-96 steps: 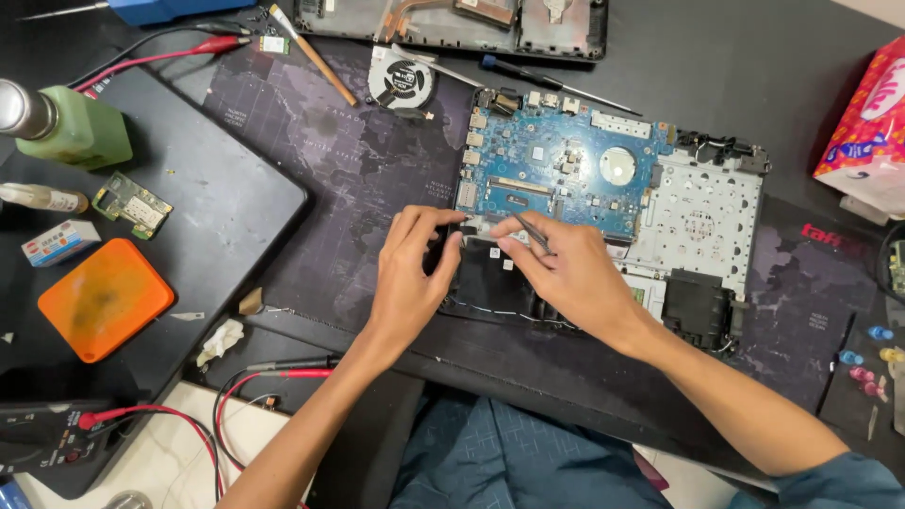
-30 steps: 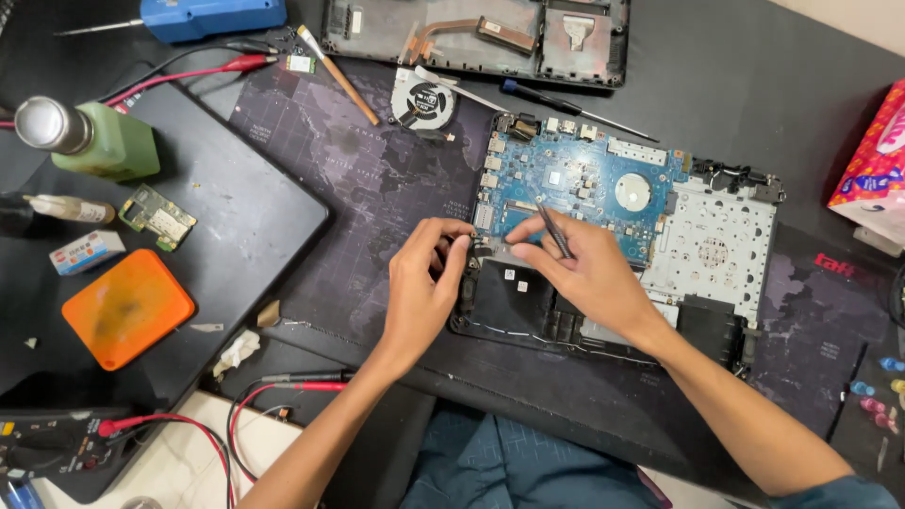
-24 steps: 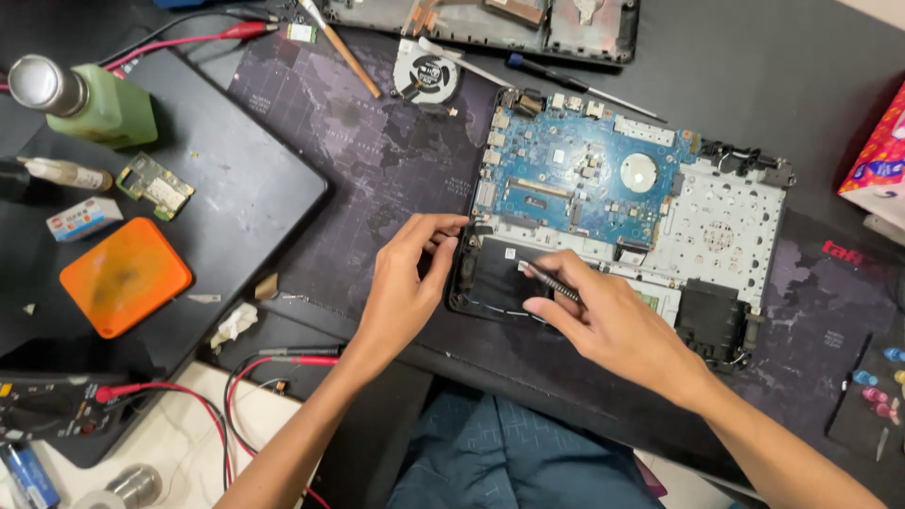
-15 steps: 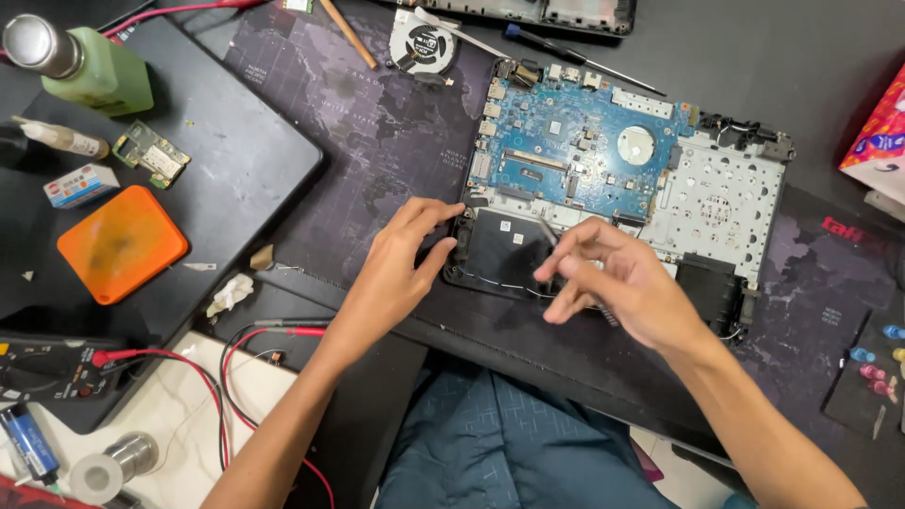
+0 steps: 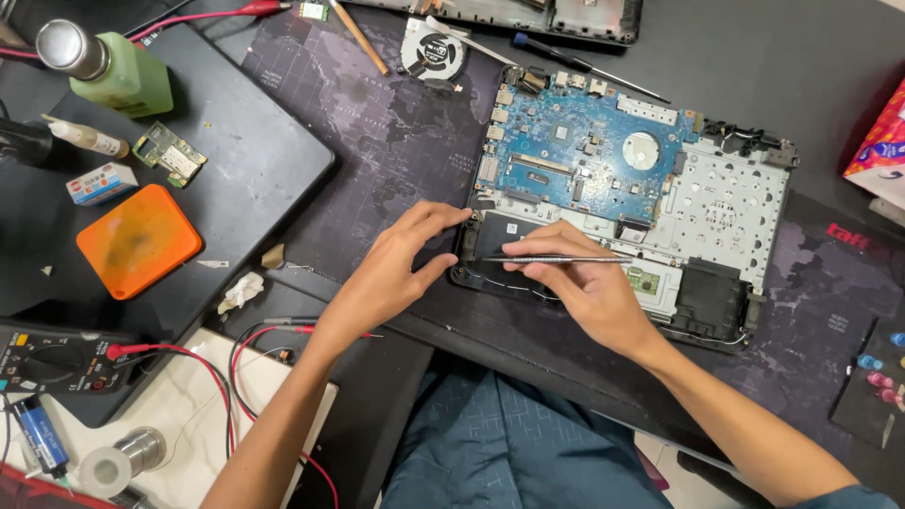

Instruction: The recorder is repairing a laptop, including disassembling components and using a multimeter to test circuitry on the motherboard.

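Here, opened laptop shell (image 5: 726, 203) holding blue board (image 5: 584, 160), right hand (image 5: 589, 283) grip clasping tweezers (image 5: 556, 259), left hand (image 5: 401, 264) released.

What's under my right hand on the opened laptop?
The right hand holds tweezers over the opened laptop, covering part of a black panel and a thin wire along the front edge. Whatever lies beneath the palm is hidden.

Blue circuit board (image 5: 584, 160) — orange pad (image 5: 139, 239) — green bottle (image 5: 127, 80).
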